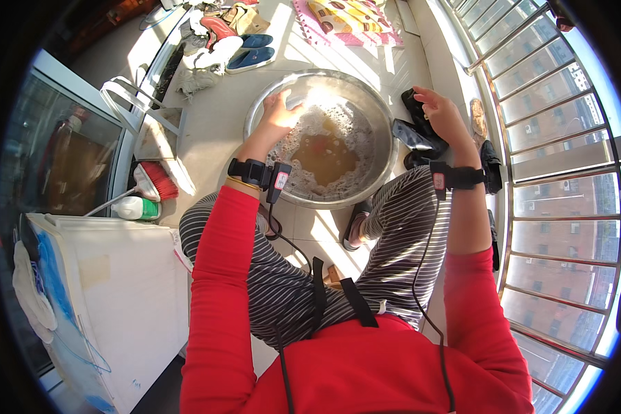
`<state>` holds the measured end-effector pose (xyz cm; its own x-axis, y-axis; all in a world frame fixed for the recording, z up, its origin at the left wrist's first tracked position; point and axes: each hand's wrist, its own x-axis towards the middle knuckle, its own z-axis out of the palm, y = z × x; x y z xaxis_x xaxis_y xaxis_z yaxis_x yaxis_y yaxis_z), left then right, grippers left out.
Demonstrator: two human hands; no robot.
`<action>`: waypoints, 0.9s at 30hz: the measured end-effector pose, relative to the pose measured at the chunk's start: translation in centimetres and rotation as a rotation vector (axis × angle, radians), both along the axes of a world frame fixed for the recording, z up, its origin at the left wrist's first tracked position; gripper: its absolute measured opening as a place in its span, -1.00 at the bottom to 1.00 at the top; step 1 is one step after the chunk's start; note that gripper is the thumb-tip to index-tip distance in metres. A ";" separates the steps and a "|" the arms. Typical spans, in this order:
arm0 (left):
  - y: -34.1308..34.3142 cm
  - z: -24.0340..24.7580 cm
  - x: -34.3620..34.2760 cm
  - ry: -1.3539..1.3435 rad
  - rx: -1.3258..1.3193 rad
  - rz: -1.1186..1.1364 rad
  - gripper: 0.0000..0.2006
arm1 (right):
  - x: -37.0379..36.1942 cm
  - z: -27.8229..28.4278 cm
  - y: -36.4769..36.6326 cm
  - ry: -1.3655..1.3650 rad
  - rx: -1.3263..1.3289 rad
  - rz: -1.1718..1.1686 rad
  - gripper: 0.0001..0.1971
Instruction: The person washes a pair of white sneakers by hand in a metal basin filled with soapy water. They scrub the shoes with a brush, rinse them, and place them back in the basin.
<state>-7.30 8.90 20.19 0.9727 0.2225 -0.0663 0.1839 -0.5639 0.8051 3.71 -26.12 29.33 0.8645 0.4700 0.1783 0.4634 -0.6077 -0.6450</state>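
A round metal basin point(378, 141) of foamy, brownish water sits on the tiled floor in front of a seated person. The left hand point(281, 117) is above the basin's left side, thumb apart from the loosely bent fingers. The right hand point(440, 114), fingers bent, is beyond the right rim, by dark shoe-like items point(421, 140); whether it grips one, I cannot tell. Striped knees flank the near side; blue shoes point(252, 61) lie beyond, left; a barred railing point(562, 155) stands right.
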 end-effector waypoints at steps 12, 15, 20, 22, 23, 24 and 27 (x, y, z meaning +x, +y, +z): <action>7.4 1.1 2.5 0.315 -0.331 0.030 -0.39 | 9.2 -8.0 10.6 0.391 -0.396 0.436 -0.45; 12.6 0.2 5.0 0.335 -0.252 0.134 -0.50 | 13.3 -11.4 14.1 0.400 -0.442 0.496 -0.46; 21.3 -5.6 12.4 0.490 -0.097 0.195 -0.57 | 18.1 -20.1 21.1 0.496 -0.840 0.604 -0.35; 24.5 -9.2 16.4 0.482 -0.046 0.147 -0.57 | 18.9 -24.4 22.8 0.608 -0.923 0.601 -0.30; 26.0 -11.1 18.7 0.474 -0.027 0.116 -0.57 | 19.3 -26.5 23.5 0.610 -0.895 0.601 -0.32; 27.5 -12.9 21.0 0.485 -0.012 0.104 -0.55 | 19.7 -28.6 24.1 0.613 -0.884 0.589 -0.33; 31.6 -18.1 27.8 0.509 0.049 0.090 -0.52 | 19.7 -34.3 25.7 0.563 -1.047 0.482 -0.42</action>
